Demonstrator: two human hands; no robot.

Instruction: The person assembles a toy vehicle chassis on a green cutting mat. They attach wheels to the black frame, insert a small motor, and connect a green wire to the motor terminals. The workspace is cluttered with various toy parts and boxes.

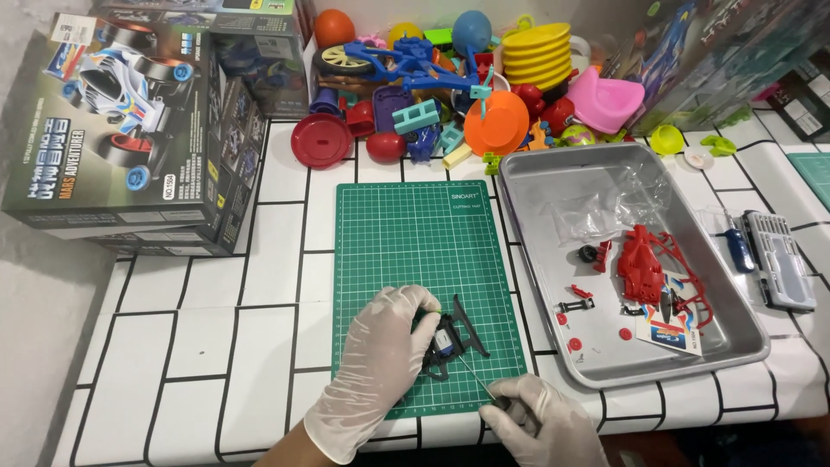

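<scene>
- Head view: the gloved left hand [380, 363] is closed over a small black chassis [445, 342] near the front edge of the green cutting mat [406, 233].
- The gloved right hand [540, 424] grips a thin screwdriver [477, 380], its tip at the chassis.
- A metal tray [527, 182] with red parts [644, 264] sits just right of the mat.

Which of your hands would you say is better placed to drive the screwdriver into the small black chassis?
Probably the right hand: it grips the screwdriver, tip at the black chassis, which the left hand steadies.
</scene>
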